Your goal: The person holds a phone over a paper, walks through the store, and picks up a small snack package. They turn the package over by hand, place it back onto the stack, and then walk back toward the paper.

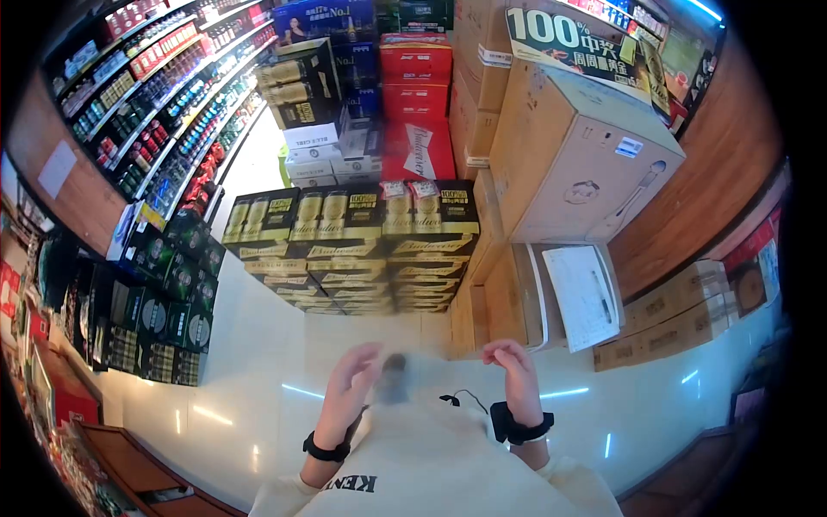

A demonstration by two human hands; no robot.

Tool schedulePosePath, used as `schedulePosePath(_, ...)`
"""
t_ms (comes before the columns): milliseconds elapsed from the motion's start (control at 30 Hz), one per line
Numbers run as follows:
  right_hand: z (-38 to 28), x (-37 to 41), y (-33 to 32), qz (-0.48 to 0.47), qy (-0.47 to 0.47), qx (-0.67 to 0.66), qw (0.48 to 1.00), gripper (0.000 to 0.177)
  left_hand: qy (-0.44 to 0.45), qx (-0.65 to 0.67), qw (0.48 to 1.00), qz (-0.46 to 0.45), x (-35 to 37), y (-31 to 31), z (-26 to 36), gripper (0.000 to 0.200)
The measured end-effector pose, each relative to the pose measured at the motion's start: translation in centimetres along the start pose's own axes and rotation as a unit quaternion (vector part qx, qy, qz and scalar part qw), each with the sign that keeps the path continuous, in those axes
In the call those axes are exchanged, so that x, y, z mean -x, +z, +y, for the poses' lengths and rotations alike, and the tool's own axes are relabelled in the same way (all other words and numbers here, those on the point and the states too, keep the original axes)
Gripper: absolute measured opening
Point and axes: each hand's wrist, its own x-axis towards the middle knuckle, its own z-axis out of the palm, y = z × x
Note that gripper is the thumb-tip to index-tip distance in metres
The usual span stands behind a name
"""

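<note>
My left hand (351,383) is raised in front of my body, with its loosely bent fingers pointing forward and nothing in it. Level with it, my right hand (517,375) also holds nothing, its fingers curved inward. Neither hand touches anything. Beyond them stands a stack of black and gold Budweiser beer cartons (345,269). Two small red and white packets (422,189) lie on its top right part. Closest to my right hand is a brown carton (495,314). Next to it lie white sheets of paper (579,289) with handwriting and a pen (600,297).
Large cardboard boxes (560,155) rise at the right, under a promotional sign (586,47). Red Budweiser cartons (418,146) are piled behind. Dark green cartons (168,306) stand left, before shelves of cans (155,129). More brown cartons (672,319) lie right on the shiny floor (258,379).
</note>
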Motion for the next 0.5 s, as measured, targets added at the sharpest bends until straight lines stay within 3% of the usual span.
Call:
schedulePosePath(233,-0.6,-11.5,4.7,0.023,0.002,-0.028,0.999,0.017,0.004,0.009,0.998,-0.062,-14.3,-3.0,-0.2,0.029)
schedulePosePath(500,2.5,-27.7,10.4,0.013,0.118,-0.027,0.993,0.025,-0.057,0.063,0.990,-0.116,-32.1,-6.8,-1.0,0.032)
